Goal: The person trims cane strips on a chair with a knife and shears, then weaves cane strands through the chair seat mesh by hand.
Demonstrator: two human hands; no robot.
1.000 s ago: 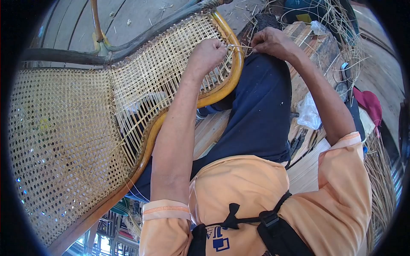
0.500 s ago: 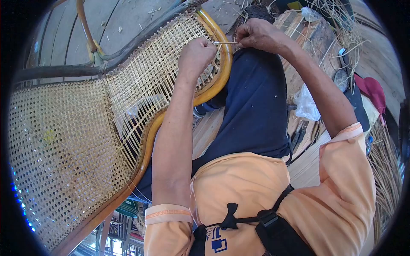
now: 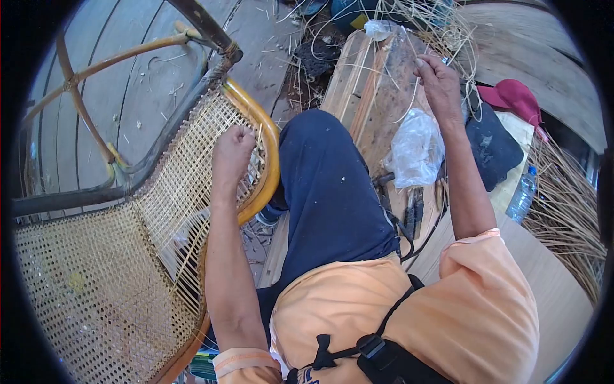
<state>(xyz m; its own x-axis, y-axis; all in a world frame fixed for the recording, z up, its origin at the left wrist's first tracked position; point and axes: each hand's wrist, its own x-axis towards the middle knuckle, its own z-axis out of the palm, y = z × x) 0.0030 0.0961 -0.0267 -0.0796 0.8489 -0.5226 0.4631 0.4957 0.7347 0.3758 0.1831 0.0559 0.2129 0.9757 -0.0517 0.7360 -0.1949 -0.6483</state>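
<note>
A chair frame (image 3: 272,150) of curved, varnished cane holds woven cane mesh (image 3: 83,275), dense at the left and more open near the curved end. My left hand (image 3: 233,150) is closed over the open weave by the curved rim; a short piece of pale strand shows beside its fingers. Over the wooden planks at the right, my right hand (image 3: 438,83) is raised with thumb and fingers pinched together. A thin pale strand (image 3: 411,101) hangs at its fingertips and curves down toward a plastic bag.
The clear plastic bag (image 3: 414,148) lies on the planks (image 3: 384,77). Farther right are a red cap (image 3: 511,99), a water bottle (image 3: 522,195) and a bundle of cane strips (image 3: 563,198). Loose strands (image 3: 448,32) tangle at the top.
My right hand has moved away from my left hand, out to the right. The view has turned, so the chair and my left hand appear lower and farther left.
</note>
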